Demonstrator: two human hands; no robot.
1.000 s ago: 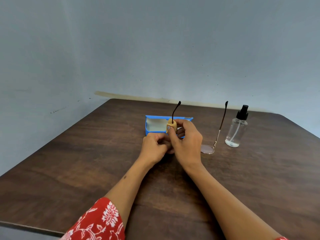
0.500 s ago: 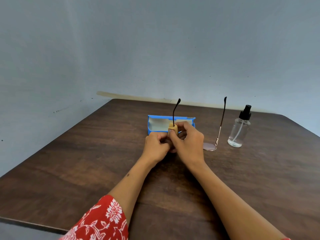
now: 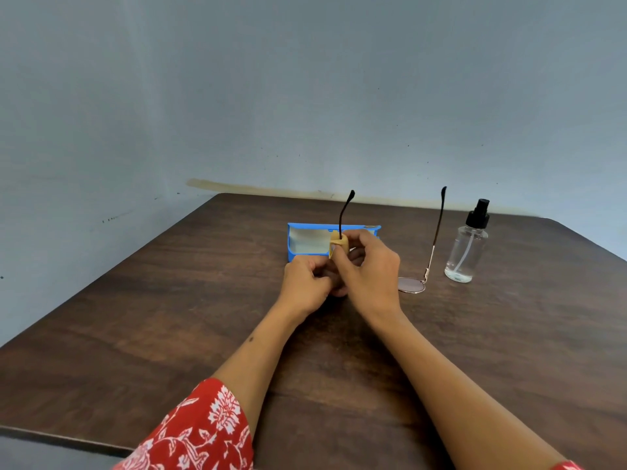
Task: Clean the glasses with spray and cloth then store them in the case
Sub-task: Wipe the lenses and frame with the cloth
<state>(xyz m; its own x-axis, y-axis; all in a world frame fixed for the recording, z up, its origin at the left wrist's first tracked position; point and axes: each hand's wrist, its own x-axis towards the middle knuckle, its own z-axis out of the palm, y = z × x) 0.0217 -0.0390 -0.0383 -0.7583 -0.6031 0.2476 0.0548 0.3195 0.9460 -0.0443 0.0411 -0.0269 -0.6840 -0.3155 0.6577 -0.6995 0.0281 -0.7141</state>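
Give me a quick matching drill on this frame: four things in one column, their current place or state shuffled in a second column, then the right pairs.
Things:
1. spray bottle
2. glasses case
3. yellow cloth
4. glasses lens

States:
A. wrapped around a temple arm, pinched by the right hand
B. resting on the table, right of the hands
C. open, behind the hands
D. upright at far right, cap on

Pairs: 1-D, 2-C, 3-A, 4-B

A plain room, perhaps a home: dark wooden table [image 3: 169,334] against scuffed pale-blue painted walls [image 3: 305,96].
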